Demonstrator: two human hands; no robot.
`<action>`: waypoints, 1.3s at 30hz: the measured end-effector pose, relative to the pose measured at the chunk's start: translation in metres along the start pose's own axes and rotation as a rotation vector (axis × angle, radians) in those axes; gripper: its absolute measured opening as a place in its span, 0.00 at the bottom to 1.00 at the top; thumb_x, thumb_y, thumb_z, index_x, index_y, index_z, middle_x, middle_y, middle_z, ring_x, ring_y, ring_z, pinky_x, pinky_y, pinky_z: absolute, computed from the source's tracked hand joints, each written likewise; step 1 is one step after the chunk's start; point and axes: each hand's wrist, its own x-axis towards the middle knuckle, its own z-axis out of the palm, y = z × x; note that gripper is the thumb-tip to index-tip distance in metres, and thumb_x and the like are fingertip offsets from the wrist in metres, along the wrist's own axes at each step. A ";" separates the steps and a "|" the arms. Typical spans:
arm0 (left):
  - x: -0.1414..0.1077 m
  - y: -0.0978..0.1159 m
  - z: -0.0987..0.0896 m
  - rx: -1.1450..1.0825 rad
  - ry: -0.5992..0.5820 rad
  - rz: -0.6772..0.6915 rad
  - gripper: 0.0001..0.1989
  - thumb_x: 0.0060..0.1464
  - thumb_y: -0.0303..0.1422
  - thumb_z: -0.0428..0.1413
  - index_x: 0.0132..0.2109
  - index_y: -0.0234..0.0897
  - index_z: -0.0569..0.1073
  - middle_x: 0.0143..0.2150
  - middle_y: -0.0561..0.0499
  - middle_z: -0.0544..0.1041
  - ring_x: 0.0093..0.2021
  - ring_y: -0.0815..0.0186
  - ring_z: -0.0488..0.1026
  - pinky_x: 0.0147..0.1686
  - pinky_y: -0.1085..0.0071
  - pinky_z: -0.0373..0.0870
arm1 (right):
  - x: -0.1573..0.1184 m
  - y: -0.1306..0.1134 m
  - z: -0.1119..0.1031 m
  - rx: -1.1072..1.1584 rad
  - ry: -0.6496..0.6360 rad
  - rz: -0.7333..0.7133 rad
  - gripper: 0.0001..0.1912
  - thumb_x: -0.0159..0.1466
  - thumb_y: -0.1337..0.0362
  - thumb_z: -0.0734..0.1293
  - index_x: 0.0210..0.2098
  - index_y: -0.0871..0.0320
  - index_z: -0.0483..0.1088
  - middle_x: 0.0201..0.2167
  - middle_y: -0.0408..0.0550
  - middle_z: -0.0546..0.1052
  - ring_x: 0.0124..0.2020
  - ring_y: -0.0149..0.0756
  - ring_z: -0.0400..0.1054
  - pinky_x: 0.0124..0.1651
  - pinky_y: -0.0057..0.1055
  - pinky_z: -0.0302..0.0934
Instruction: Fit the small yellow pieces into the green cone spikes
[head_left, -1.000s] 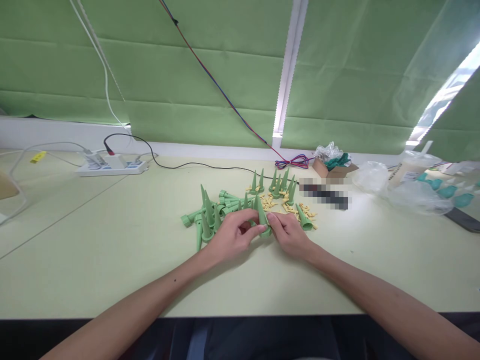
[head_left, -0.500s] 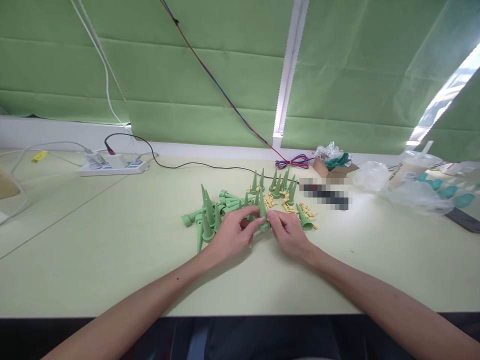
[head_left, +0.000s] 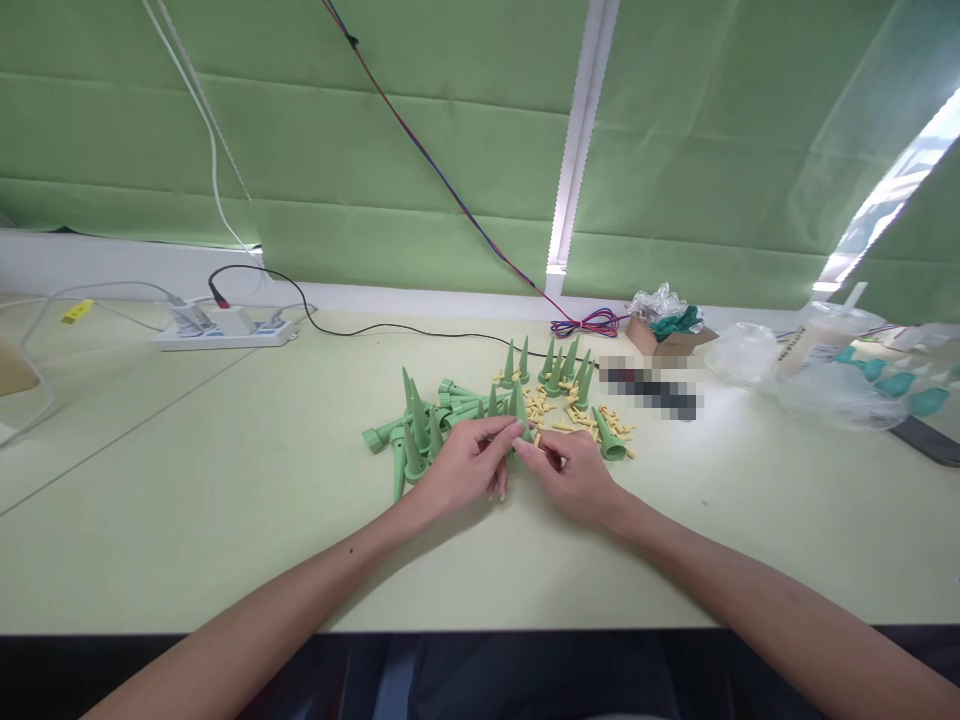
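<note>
Near the middle of the table, my left hand (head_left: 469,460) is closed around the lower part of a green plastic spike (head_left: 519,402), whose tip points up. My right hand (head_left: 577,478) meets it from the other side, thumb and forefinger pinching a small yellow plastic piece (head_left: 537,440) against or close to the spike; their exact contact is hidden by the fingers. Left of my hands is a cluster of similar green spikes (head_left: 418,425), some standing and some lying. Beyond my right hand lie loose yellow pieces (head_left: 538,405) and one tipped-over spike (head_left: 609,437).
More spikes (head_left: 554,375) stand farther back, with yellow pieces at their bases. A blurred dark object (head_left: 649,388) lies to the right, near a small cardboard box (head_left: 667,343). A cup (head_left: 817,335) and plastic bags are far right; a power strip (head_left: 225,335) sits back left.
The held spike has dropped slightly and shifted left. My right fingers have changed their grip, and a yellow piece now shows between them. The left thumb has moved up along the spike.
</note>
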 end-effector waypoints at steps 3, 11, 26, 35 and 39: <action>0.000 -0.001 -0.001 0.007 -0.021 0.008 0.22 0.66 0.45 0.46 0.30 0.35 0.68 0.15 0.57 0.66 0.16 0.72 0.66 0.19 0.77 0.62 | -0.001 0.000 0.000 -0.012 -0.012 -0.012 0.25 0.66 0.56 0.62 0.19 0.56 0.47 0.15 0.35 0.49 0.18 0.24 0.43 0.22 0.27 0.43; 0.000 0.001 -0.001 0.023 -0.045 0.015 0.22 0.66 0.45 0.45 0.29 0.35 0.68 0.16 0.56 0.67 0.16 0.71 0.66 0.20 0.76 0.62 | -0.003 0.000 0.000 -0.043 -0.046 -0.045 0.25 0.67 0.57 0.61 0.18 0.56 0.47 0.13 0.34 0.50 0.17 0.24 0.43 0.23 0.27 0.43; 0.000 0.003 0.001 -0.005 -0.078 -0.014 0.22 0.65 0.46 0.46 0.30 0.35 0.69 0.15 0.56 0.67 0.15 0.71 0.66 0.18 0.76 0.62 | -0.004 -0.003 -0.002 -0.140 -0.070 -0.112 0.23 0.67 0.59 0.60 0.19 0.55 0.48 0.13 0.35 0.52 0.16 0.24 0.42 0.22 0.28 0.42; 0.000 -0.001 0.000 -0.019 -0.126 -0.032 0.22 0.64 0.48 0.46 0.30 0.35 0.68 0.18 0.56 0.67 0.17 0.70 0.68 0.18 0.77 0.63 | -0.003 -0.005 -0.004 -0.262 -0.103 -0.222 0.20 0.68 0.61 0.58 0.19 0.55 0.55 0.12 0.37 0.57 0.15 0.26 0.47 0.22 0.28 0.41; 0.000 -0.002 0.001 -0.018 -0.131 -0.036 0.23 0.64 0.48 0.46 0.29 0.36 0.67 0.17 0.57 0.66 0.17 0.70 0.69 0.18 0.77 0.63 | -0.002 -0.005 -0.005 -0.321 -0.107 -0.245 0.20 0.69 0.61 0.57 0.20 0.56 0.58 0.12 0.38 0.58 0.14 0.26 0.47 0.22 0.28 0.41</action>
